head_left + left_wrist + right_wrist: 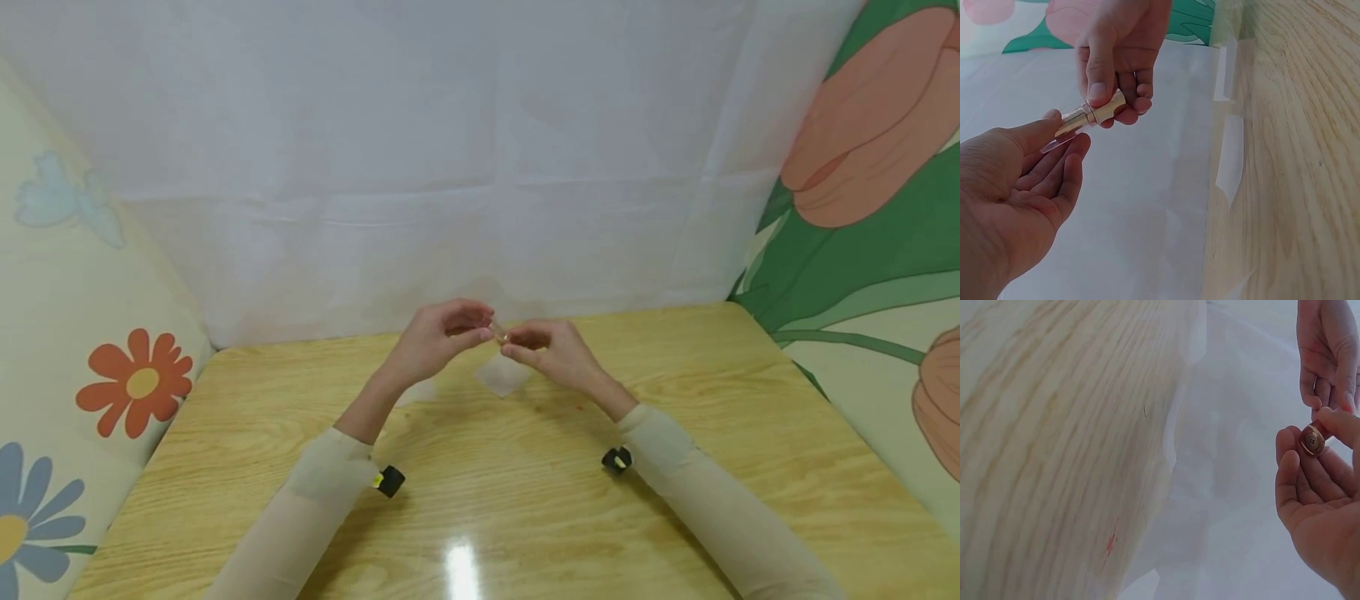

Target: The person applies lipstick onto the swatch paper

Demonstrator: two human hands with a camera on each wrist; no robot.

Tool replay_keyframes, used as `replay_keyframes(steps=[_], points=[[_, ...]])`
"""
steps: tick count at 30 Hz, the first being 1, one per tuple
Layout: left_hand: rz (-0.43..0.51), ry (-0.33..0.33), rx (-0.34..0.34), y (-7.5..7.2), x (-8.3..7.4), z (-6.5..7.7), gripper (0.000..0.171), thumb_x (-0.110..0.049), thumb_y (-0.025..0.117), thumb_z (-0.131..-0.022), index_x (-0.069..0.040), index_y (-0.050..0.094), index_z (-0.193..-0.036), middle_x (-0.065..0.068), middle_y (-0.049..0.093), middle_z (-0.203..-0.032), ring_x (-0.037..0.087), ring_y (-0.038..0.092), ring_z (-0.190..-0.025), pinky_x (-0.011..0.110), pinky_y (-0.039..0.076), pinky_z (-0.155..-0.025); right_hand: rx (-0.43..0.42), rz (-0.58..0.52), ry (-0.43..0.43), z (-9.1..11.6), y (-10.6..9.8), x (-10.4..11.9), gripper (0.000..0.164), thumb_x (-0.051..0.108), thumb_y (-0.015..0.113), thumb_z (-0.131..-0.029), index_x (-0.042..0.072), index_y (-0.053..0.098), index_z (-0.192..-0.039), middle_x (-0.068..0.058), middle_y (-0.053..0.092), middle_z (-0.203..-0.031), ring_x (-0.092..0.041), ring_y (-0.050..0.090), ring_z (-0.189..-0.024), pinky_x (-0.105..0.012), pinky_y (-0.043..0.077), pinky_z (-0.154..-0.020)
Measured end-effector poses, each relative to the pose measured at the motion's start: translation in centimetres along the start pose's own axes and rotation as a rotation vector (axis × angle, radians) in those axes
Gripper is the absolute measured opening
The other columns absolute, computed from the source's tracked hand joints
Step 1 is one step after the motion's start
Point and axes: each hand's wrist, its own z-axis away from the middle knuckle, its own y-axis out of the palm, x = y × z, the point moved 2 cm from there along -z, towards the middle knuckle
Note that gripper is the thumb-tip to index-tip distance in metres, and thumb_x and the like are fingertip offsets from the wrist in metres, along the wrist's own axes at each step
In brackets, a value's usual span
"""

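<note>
Clearly, both hands share one thing: a small, slim, clear-and-gold cylindrical tube [1088, 116], held up off the yellowish wood-grain table [465, 467]. The left hand [441, 340] pinches the tube's clear end between thumb and fingers; the right hand [557, 355] grips its gold end (whose round base faces the right wrist camera). So the tube's long axis bridges the hands, clear part toward the left, gold toward the right; neither hand is nearer, as both touch it. Closer to the wearer than the tube, two flat whitish pieces [502, 376] lie on the table. Beyond the tube hangs a creased white sheet [420, 133]; well to its right is a wall painted with pink-and-green flowers [862, 142].
</note>
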Motion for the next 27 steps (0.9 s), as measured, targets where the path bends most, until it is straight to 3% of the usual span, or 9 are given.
replay_keyframes(steps=[19,22,27], points=[[0.106,-0.152,-0.033,-0.4,0.3,0.0,0.036,-0.019,0.071,-0.098,-0.008,0.068,-0.132,0.009,0.069,-0.125,0.021,0.066,-0.113,0.039,0.053,-0.094,0.010,-0.018,0.038,-0.1,-0.2,0.5,0.015,0.024,0.080,-0.092,0.009,0.076,-0.093,0.004,0.074,-0.087,-0.016,0.070,-0.080,-0.035,0.056,-0.073],[0.114,-0.195,-0.091,-1.3,0.3,0.1,0.040,-0.024,0.070,-0.099,-0.007,0.065,-0.135,0.011,0.068,-0.125,0.021,0.065,-0.115,0.040,0.049,-0.099,0.011,0.009,0.059,0.1,-0.5,0.4,0.015,0.023,0.080,-0.091,0.009,0.076,-0.092,0.003,0.073,-0.085,-0.016,0.069,-0.078,-0.034,0.055,-0.071],[0.156,-0.259,-0.257,-3.8,0.3,0.8,0.043,-0.024,0.072,-0.098,-0.007,0.063,-0.137,0.012,0.066,-0.125,0.023,0.061,-0.119,0.042,0.044,-0.105,0.029,0.045,0.119,0.8,-1.0,-0.1,0.013,0.023,0.081,-0.091,0.011,0.075,-0.091,0.004,0.071,-0.084,-0.016,0.067,-0.076,-0.033,0.055,-0.068]])
